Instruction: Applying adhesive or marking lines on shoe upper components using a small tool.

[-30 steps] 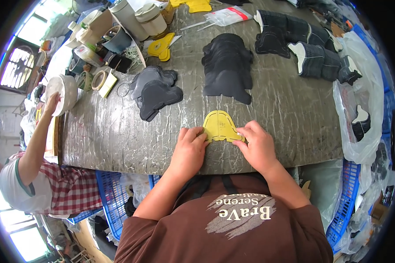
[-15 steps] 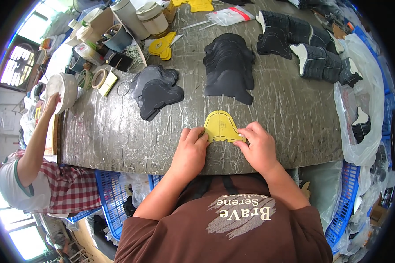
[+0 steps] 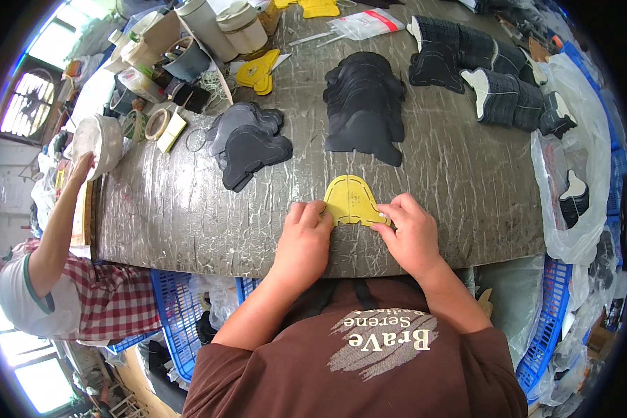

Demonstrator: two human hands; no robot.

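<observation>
The person near me wears a dark brown T-shirt with short, loose sleeves, cream lettering over a streaky grey brushstroke patch in front; left hand and right hand are bare.

White lettering on brown shirt

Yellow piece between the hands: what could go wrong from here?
1. The left hand and right hand touch only the lower sides of the yellow piece; its rounded top is unheld, so it might pivot if one hand eases.
2. The overlapping black stack lies just beyond it; a forward bump might make its layers slide.
3. At the table's left edge, a co-worker's hand is on a white tub; it could get knocked.
</observation>
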